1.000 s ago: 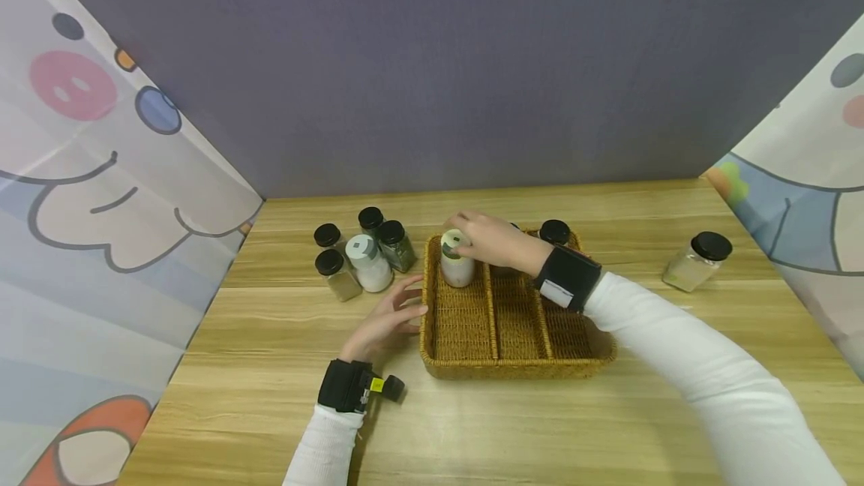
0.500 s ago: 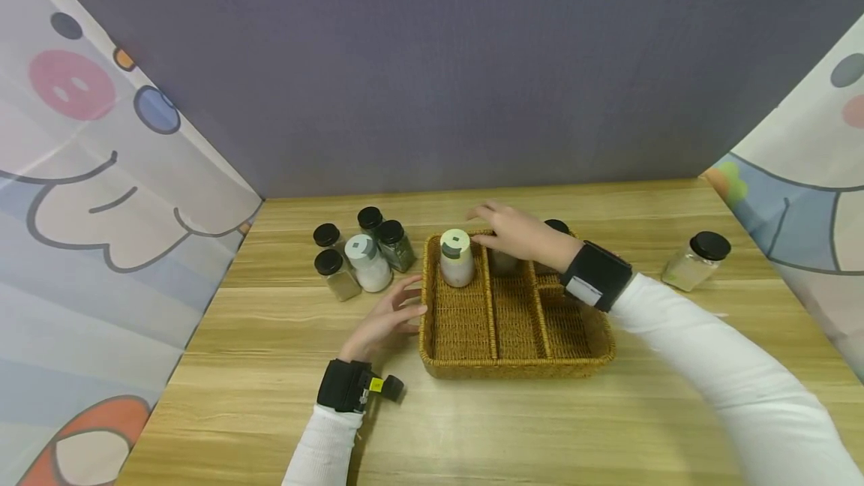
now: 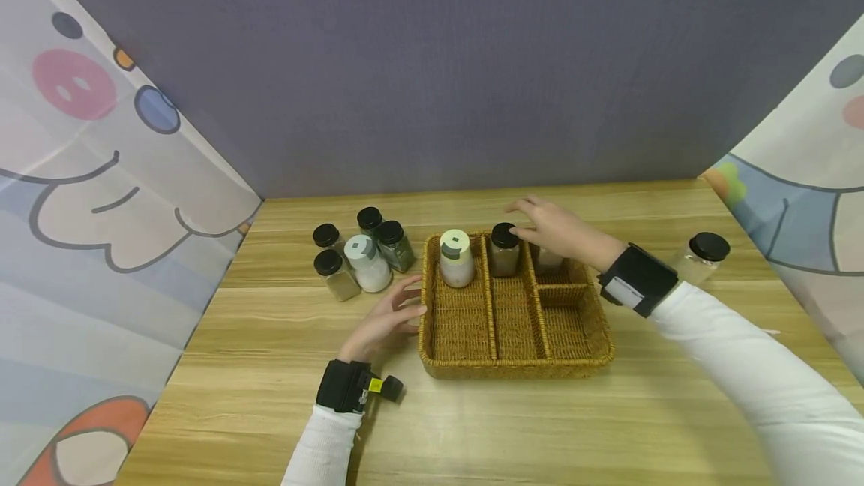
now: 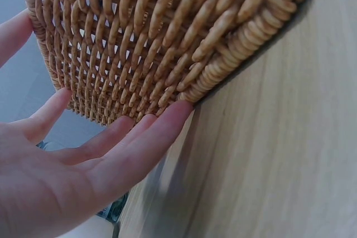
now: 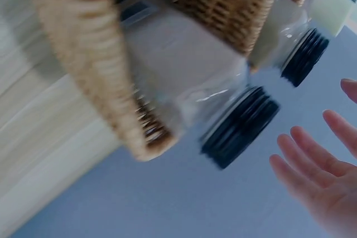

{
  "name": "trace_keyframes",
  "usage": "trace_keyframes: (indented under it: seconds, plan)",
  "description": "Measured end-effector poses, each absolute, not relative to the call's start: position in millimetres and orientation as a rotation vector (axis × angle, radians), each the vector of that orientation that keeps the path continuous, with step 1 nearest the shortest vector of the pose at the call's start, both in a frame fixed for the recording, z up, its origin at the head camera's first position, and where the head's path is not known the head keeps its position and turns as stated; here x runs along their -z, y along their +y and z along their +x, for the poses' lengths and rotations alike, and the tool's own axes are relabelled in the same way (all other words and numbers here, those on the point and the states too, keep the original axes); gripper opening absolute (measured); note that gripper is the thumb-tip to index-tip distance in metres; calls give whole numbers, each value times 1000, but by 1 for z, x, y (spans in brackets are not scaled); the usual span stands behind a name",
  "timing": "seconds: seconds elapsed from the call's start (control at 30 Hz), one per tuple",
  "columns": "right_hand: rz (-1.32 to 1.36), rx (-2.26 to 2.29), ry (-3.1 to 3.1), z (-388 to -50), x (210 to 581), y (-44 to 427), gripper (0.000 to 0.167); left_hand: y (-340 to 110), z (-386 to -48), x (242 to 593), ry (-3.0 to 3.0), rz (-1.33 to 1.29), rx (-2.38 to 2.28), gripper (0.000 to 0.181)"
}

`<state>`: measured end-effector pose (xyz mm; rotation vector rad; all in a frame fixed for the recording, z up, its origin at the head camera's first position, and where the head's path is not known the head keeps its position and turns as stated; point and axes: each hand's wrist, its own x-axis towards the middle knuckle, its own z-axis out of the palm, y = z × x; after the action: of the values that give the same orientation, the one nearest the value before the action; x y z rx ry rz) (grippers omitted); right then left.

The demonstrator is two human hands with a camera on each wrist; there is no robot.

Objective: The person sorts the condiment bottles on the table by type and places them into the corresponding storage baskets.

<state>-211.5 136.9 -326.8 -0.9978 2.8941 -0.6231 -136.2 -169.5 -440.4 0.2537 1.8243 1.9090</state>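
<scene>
A wicker basket (image 3: 516,370) with dividers stands on the table; its back row holds a pale-capped white bottle (image 3: 457,261) at left, a black-lidded jar (image 3: 504,250) in the middle section and another jar (image 3: 548,261) at right, partly under the right hand. My left hand (image 3: 385,321) touches the basket's left side with relaxed fingers; in the left wrist view its fingertips rest on the woven wall (image 4: 128,43). The right hand (image 3: 563,231) hovers over the back right of the basket, fingers loosely spread and holding nothing; in the right wrist view it is beside the black lids (image 5: 240,126).
Left of the basket stand several black-lidded jars (image 3: 337,276) around a white bottle (image 3: 369,265). One more black-lidded jar (image 3: 702,257) is at the far right, partly behind the right sleeve. A grey wall (image 3: 472,73) rises behind the table (image 3: 283,336).
The right hand has let go of the pale-capped bottle and moved right across the basket's back, uncovering the middle jar. My left hand has stayed at the basket's side.
</scene>
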Motion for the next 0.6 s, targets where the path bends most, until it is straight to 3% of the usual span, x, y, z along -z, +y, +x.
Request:
trace_keyframes:
  seconds: [0.6]
  plan:
    - [-784,632,2964,-202,338,192,39,-170,-134,438,1854,236,-1896,65]
